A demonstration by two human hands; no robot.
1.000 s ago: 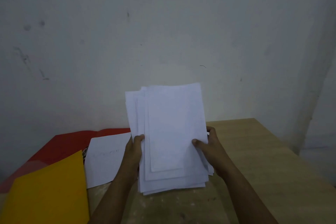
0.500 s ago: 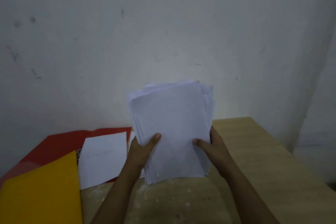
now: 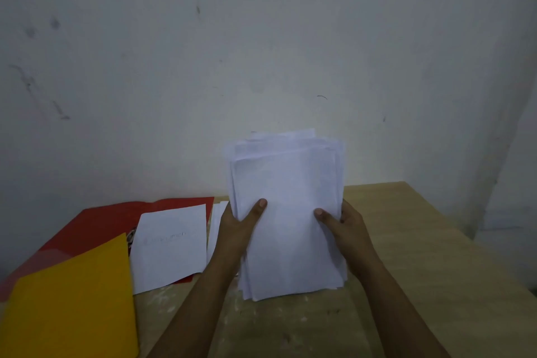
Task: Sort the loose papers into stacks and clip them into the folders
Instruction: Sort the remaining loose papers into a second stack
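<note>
A thick stack of white papers [image 3: 287, 212] stands nearly upright on its bottom edge on the wooden table [image 3: 421, 270]. My left hand [image 3: 238, 227] grips its left side, thumb across the front sheet. My right hand [image 3: 345, 229] grips its right side the same way. The sheets' top edges are uneven. To the left lies an open red folder [image 3: 96, 227] with a single white sheet [image 3: 171, 244] on it. A yellow folder [image 3: 69, 308] lies over the red one's near corner.
More white paper [image 3: 216, 229] shows behind my left hand, between the red folder and the stack. A pale wall [image 3: 261, 52] rises right behind the table. The table's right edge [image 3: 476, 244] runs diagonally toward me.
The stack went from leaning back and fanned out to upright and more squared, and has dropped down onto the table. Both hands kept their grip on its sides.
</note>
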